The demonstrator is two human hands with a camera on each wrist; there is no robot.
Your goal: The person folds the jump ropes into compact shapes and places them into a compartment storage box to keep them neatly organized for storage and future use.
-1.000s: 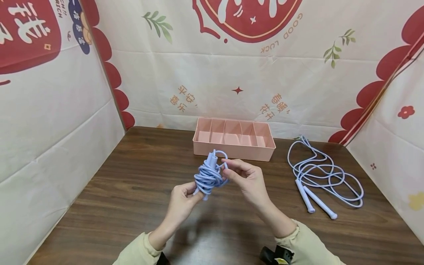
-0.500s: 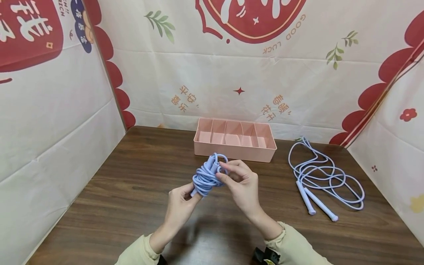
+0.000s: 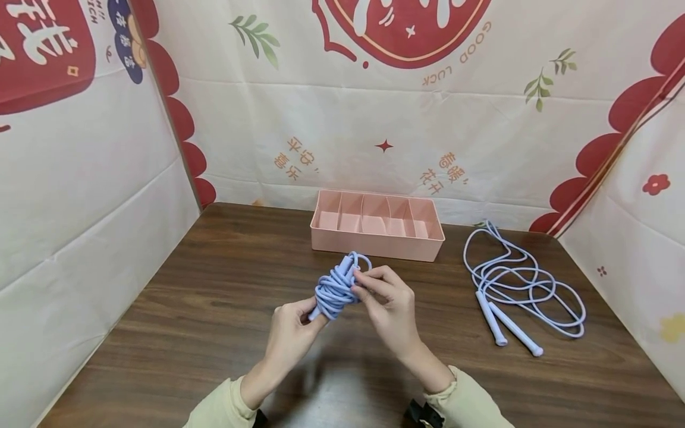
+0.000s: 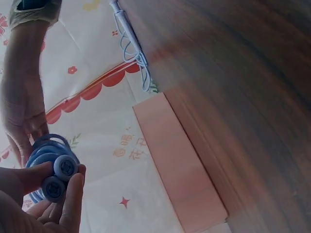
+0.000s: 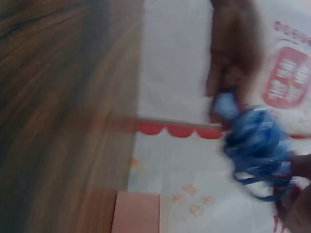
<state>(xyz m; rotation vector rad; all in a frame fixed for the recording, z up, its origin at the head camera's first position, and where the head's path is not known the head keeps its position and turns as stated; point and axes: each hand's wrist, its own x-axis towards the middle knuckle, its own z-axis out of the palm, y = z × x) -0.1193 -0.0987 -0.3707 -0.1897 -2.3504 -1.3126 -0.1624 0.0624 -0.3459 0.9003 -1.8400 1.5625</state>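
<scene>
While the left hand (image 3: 291,334) grips from eight o'clock and the right hand (image 3: 393,306) pinches from three, here's the pale-blue wound skipping rope (image 3: 333,293), held between them over the brown wooden table (image 3: 225,285), pink oblong divided box (image 3: 374,242) at the rope's one o'clock

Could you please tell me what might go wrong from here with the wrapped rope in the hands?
The wrapped rope might spring loose if the right hand releases its upper end; I see no separate tie around the coils.

The left hand grips it only low, at the handle ends, so it could perhaps tilt or slip.

The other rope lies in loose, crossing loops on the table, so it may tangle if picked up carelessly.
</scene>
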